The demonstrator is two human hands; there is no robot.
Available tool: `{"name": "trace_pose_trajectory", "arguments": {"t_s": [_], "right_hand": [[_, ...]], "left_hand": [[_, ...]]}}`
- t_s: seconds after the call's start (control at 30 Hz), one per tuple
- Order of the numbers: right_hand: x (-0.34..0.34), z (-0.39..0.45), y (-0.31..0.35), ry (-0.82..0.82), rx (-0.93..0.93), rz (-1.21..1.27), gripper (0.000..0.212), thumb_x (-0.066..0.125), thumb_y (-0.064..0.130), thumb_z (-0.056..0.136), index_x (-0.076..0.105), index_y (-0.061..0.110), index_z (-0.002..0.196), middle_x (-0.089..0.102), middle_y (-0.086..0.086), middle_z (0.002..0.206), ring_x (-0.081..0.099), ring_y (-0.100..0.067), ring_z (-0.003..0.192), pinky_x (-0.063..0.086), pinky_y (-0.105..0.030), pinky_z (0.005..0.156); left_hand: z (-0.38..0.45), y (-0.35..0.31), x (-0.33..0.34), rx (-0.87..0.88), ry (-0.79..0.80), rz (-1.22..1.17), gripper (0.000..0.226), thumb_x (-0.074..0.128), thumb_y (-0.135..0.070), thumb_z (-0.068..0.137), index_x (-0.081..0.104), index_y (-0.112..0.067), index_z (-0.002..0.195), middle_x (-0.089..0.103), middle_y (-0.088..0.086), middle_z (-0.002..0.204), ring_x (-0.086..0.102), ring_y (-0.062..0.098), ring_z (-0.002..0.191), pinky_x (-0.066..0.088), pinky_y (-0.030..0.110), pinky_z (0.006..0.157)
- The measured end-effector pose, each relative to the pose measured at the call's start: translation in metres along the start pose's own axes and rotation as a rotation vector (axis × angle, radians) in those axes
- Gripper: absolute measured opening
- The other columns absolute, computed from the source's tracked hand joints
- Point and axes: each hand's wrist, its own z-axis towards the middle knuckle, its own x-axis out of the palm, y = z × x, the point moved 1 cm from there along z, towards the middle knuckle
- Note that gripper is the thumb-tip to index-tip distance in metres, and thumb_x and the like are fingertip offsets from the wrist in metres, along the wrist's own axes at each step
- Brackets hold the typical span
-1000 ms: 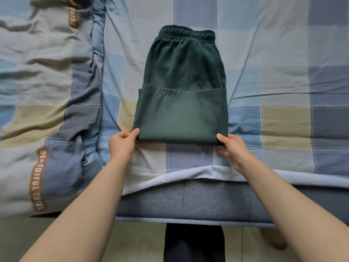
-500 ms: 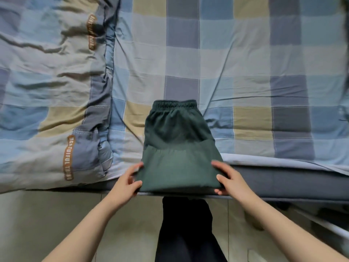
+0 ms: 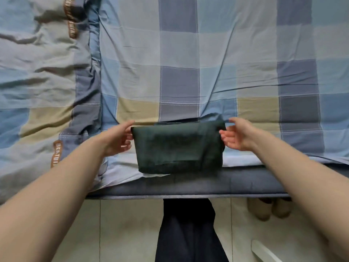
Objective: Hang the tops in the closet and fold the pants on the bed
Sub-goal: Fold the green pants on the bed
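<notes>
Folded dark green pants (image 3: 178,146) sit at lower centre of frame on the bed (image 3: 217,53) by its near edge; left hand (image 3: 116,139) and right hand (image 3: 238,135) flank the bundle, fingers loosely spread, gripping nothing; contact uncertain.

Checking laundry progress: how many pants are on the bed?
1: folded dark green pants at the bed's near edge, between left hand and right hand. Others may lie out of view.
</notes>
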Motion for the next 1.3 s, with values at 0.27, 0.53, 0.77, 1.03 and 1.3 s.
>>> {"name": "trace_pose_trajectory", "arguments": {"t_s": [0.27, 0.53, 0.77, 1.03, 1.3], "right_hand": [[0.026, 0.07, -0.035, 0.075, -0.188, -0.222, 0.042, 0.05, 0.05, 0.094, 0.058, 0.019, 0.121, 0.066, 0.004, 0.102, 0.065, -0.008, 0.083, 0.051, -0.027, 0.074], [0.016, 0.072, -0.084, -0.254, -0.463, -0.347, 0.023, 0.051, 0.028, 0.098, 0.061, 0.009, 0.107, 0.066, -0.009, 0.109, 0.061, -0.019, 0.094, 0.046, -0.027, 0.077], [0.016, 0.086, -0.077, -0.062, -0.165, -0.193, 0.046, 0.055, 0.053, 0.09, 0.064, 0.013, 0.112, 0.07, -0.002, 0.105, 0.067, -0.019, 0.095, 0.053, -0.032, 0.084], [0.009, 0.06, -0.067, 0.057, -0.15, -0.122, 0.052, 0.063, 0.053, 0.084, 0.066, 0.01, 0.114, 0.073, -0.005, 0.103, 0.07, -0.022, 0.094, 0.055, -0.032, 0.08], [-0.031, -0.046, -0.081, 0.101, -0.37, 0.006, 0.032, 0.058, 0.047, 0.09, 0.069, 0.019, 0.101, 0.074, 0.004, 0.101, 0.071, -0.012, 0.093, 0.055, -0.023, 0.074]], "left_hand": [[0.063, 0.017, 0.027, 0.147, -0.025, 0.135, 0.029, 0.068, -0.038, 0.088, 0.061, -0.025, 0.114, 0.067, -0.007, 0.104, 0.062, 0.009, 0.088, 0.043, 0.026, 0.066], [0.061, 0.074, 0.048, 0.378, -0.251, -0.006, 0.015, 0.059, -0.031, 0.096, 0.064, -0.025, 0.108, 0.07, -0.009, 0.105, 0.064, 0.003, 0.095, 0.049, 0.02, 0.076], [0.085, 0.062, 0.05, 0.19, -0.329, 0.02, 0.047, 0.047, -0.046, 0.098, 0.055, -0.013, 0.132, 0.062, 0.003, 0.124, 0.058, 0.025, 0.114, 0.045, 0.04, 0.102], [0.059, 0.062, 0.046, -0.014, -0.104, -0.115, 0.039, 0.065, -0.048, 0.088, 0.064, -0.014, 0.107, 0.076, 0.002, 0.09, 0.072, 0.021, 0.081, 0.055, 0.031, 0.064], [-0.04, 0.048, 0.069, 0.159, -0.055, -0.206, 0.034, 0.069, -0.041, 0.085, 0.066, -0.015, 0.108, 0.077, 0.005, 0.092, 0.075, 0.02, 0.076, 0.057, 0.03, 0.058]]}}
